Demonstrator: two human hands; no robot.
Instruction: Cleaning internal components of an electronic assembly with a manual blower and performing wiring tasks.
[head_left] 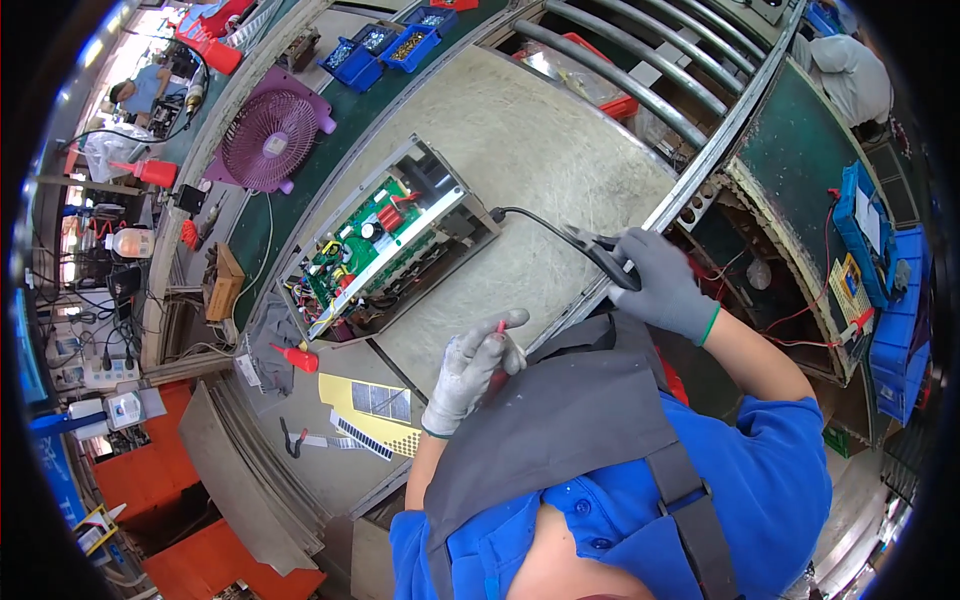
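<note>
An open metal case with green circuit boards (pixel 372 240) lies tilted on the worktable (pixel 560 130) in front of me. A black cable (pixel 548 228) runs from its right end to my right hand (pixel 662 284). That hand wears a grey glove and is closed around the cable's thicker dark end by the table edge. My left hand (pixel 474 368), in a whitish glove, is raised near my apron, its fingers bent together. A small red spot shows at its fingertips; what it is, I cannot make out.
A purple fan (pixel 268 140) and blue bins of small parts (pixel 353 65) stand beyond the case. Yellow label sheets (pixel 362 408) and a red bottle (pixel 297 357) lie at left. Metal rollers (pixel 640 85) are at far right, near a blue toolbox (pixel 862 235).
</note>
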